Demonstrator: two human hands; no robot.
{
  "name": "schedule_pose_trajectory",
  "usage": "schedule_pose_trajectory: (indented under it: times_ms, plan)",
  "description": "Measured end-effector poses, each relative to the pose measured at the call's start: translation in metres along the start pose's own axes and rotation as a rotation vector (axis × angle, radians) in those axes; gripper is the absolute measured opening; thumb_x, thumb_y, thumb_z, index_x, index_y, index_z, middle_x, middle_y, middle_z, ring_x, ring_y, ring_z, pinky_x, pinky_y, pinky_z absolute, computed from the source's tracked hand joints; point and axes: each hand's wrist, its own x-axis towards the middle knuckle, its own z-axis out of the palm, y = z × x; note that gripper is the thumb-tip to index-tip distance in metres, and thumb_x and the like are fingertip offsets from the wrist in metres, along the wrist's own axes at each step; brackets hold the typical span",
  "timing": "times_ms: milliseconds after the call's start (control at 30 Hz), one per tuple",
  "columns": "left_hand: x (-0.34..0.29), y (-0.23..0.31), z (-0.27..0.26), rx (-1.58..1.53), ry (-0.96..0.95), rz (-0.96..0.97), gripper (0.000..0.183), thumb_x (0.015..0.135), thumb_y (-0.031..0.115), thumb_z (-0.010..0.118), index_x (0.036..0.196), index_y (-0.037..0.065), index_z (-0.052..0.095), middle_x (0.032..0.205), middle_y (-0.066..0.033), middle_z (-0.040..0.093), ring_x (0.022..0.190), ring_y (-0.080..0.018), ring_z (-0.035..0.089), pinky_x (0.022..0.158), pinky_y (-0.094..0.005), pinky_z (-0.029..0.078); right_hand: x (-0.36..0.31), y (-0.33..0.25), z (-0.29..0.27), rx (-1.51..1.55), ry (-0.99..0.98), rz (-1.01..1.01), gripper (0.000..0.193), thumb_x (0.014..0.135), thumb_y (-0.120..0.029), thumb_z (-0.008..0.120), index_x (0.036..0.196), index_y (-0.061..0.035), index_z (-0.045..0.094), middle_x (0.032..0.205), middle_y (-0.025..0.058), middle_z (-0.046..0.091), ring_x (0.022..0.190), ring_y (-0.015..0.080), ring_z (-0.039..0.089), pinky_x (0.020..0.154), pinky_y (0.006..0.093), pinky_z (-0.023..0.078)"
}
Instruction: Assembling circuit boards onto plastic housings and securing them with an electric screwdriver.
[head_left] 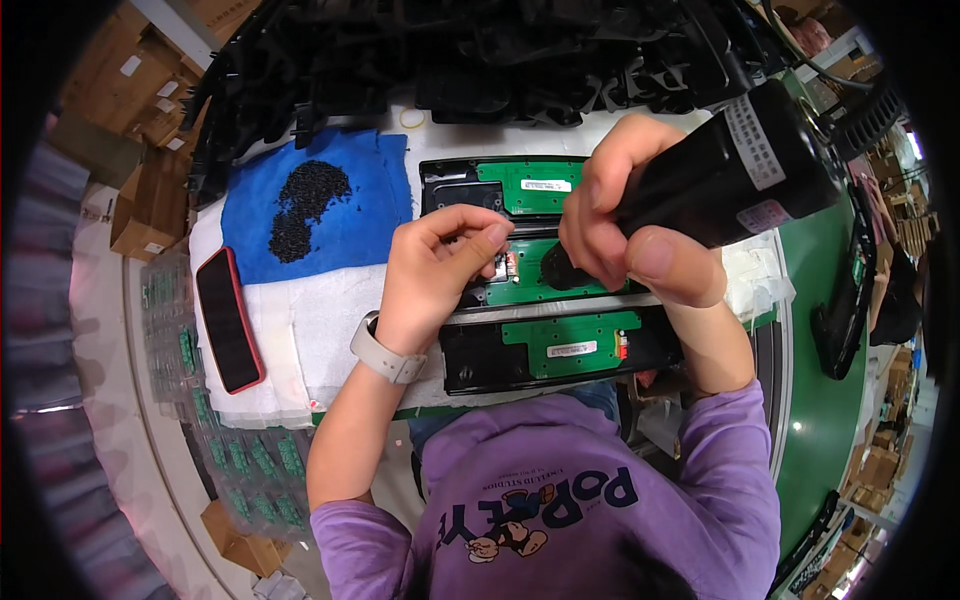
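Over a white-covered bench, you hold a black power tool (735,165) in your right hand (600,220), its thick body slanting up and out to your right above a row of three black panels. Your right fingers wrap one side of its narrower front and your thumb presses the other; the working tip is lost behind the hand, so contact with the board cannot be told.

Your left hand (430,265) hangs over the middle panel's green circuit board (530,283), thumb and forefinger drawn together at the tips; whether a small piece sits between them, you cannot tell from here.

The tool looks stiff, smooth and fairly heavy toward the rear, so a full wrap around the body would likely steady it better than fingertips alone. The board, set in its black housing between the upper panel (490,215) and the lower panel (470,360), looks light, rigid and fragile; the housing's rim seems the safer hold, clear of the white connector (501,267) near your left fingertips. On the blue cloth (375,200) to your left lies a heap of tiny black pieces (305,200), probably hard, light and easily dropped, best pinched singly.
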Motion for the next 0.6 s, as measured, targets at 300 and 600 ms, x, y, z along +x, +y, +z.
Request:
schedule_pose_trajectory:
  times_ms: [300,600]
  plan:
    - [0.000,-0.004,0.002,-0.086,-0.040,0.010,0.015,0.082,0.002,0.058,0.097,-0.002,0.058,0.078,-0.0035,0.062,0.067,-0.0066,0.057,0.059,-0.0170,0.042,0.000,0.006,0.016,-0.081,-0.075,0.004,0.032,0.069,-0.015,0.072,0.078,-0.0025,0.044,0.057,0.0035,0.047,0.047,0.0095,0.044,0.043,0.0229,0.037]
    - [-0.002,-0.003,0.006,-0.087,0.022,0.049,0.013,0.088,0.007,0.050,0.098,0.000,0.054,0.078,-0.0059,0.062,0.064,-0.0078,0.055,0.058,-0.0192,0.041,-0.003,0.008,0.016,-0.077,-0.071,0.036,0.033,0.070,-0.018,0.073,0.080,-0.0020,0.046,0.058,0.0032,0.050,0.051,0.0099,0.047,0.047,0.0219,0.039]
